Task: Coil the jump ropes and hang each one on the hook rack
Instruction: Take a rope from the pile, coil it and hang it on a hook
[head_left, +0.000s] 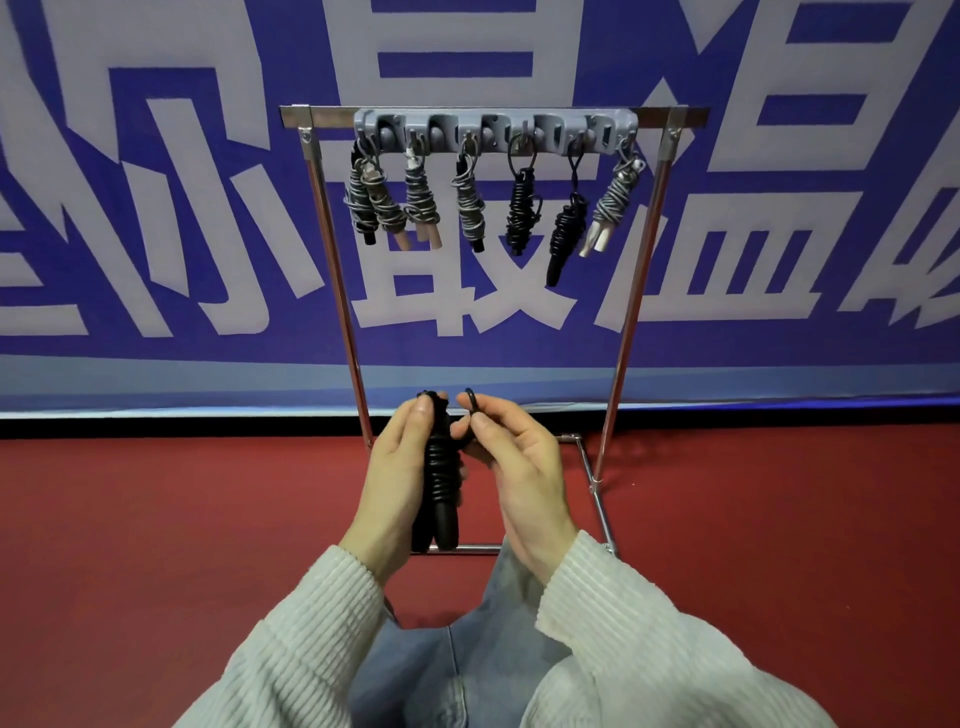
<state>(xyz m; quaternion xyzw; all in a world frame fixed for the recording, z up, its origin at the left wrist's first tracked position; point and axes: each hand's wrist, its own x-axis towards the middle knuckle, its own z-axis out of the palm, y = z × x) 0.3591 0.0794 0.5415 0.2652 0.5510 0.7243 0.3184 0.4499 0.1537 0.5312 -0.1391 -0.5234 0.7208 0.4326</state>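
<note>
Filling the background, one blue banner (156, 208) with large pale characters hangs behind a red floor (156, 545). One metal stand (631, 291) rises from the floor, its two uprights leaving open room between them below the hanging bundles. Across its top bar sits one grey hook rack (496, 127). Seven coiled jump ropes hang from it: five grey ones (420, 197) and two black ones (519, 208), close together, the two at the left end touching. Nearer the camera, the left hand (400, 467) grips an eighth, black coiled jump rope (440, 483) upright by its wound handles. The right hand (511, 457) pinches that rope's loose loop (470, 400) beside the bundle's top.
</note>
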